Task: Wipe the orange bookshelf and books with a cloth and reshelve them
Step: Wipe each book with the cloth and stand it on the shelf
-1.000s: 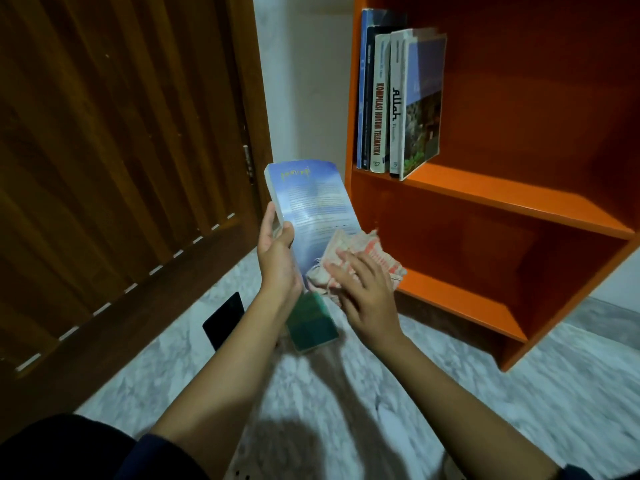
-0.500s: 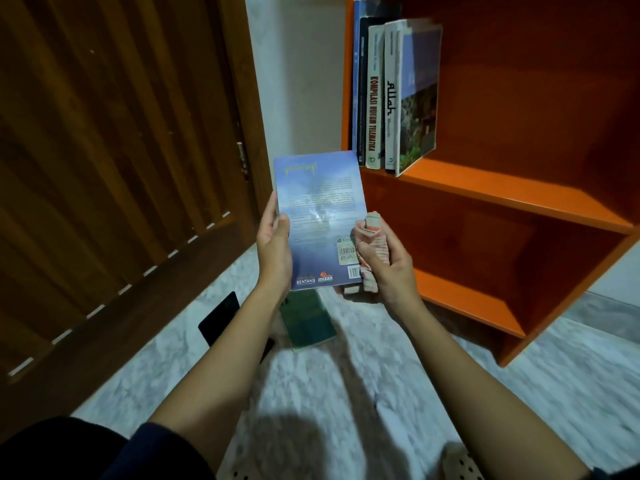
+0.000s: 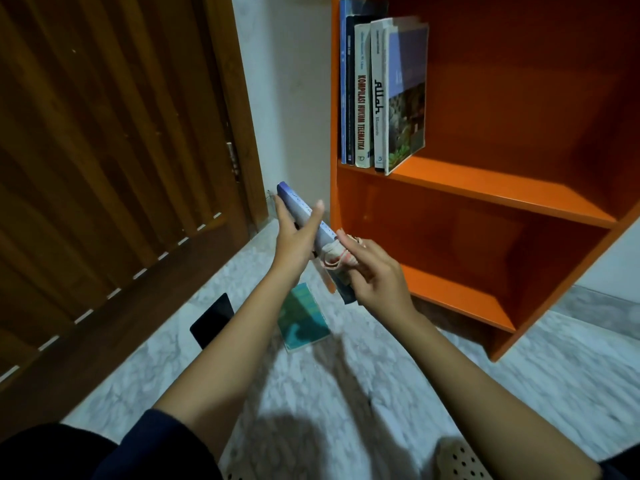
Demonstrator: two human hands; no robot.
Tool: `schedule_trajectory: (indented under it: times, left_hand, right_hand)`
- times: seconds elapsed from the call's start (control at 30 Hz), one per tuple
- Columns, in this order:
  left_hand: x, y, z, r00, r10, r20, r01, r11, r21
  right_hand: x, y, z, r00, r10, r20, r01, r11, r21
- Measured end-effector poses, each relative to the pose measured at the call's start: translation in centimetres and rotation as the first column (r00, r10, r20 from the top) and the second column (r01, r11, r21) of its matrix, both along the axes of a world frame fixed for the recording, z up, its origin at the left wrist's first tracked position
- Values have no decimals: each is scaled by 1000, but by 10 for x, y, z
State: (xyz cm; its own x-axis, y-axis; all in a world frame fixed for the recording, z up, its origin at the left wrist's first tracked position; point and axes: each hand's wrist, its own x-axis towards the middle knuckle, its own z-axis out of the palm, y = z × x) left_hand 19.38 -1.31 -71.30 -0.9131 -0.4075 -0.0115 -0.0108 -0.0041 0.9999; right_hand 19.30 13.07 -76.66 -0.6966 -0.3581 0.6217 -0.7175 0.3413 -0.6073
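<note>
On my screen the left hand [image 3: 294, 237] grips the blue book [image 3: 300, 206] in the air, just left of the orange bookshelf [image 3: 485, 188] and above the floor [image 3: 346, 393]. The book is tilted, with its spine turned to me; the far end points up and left and the near end points down and right. The thumb lies across the spine and the other fingers are behind the book, so the grasp is closed around it. The right hand [image 3: 375, 278] holds the bunched cloth [image 3: 334, 252] and presses it on the lower part of the spine; its fingers are bent over the fabric, and the index finger reaches toward the left hand. The two hands are near each other but I cannot tell if they touch. On the upper board of the bookshelf, the standing books [image 3: 367, 98] are upright at the left end, against the side panel; one spine reads "Allah" and another "KOMPILASI HUKUM TELEMATIKA". The rightmost one shows its cover to the right. Under the hands, a green book [image 3: 303, 318] lies flat on the floor, and a dark flat object [image 3: 213, 320] lies left of it, near the wooden door [image 3: 104, 168]. A pale wall [image 3: 287, 98] stands between door and bookshelf.
</note>
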Motion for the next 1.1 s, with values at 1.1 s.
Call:
schedule_trajectory:
  times: [1.1]
  left_hand:
    - [16,5,-4,937,131,-325,-90,986,138]
  right_hand:
    - [-6,-30,24,968,-150,201,202,941,-270]
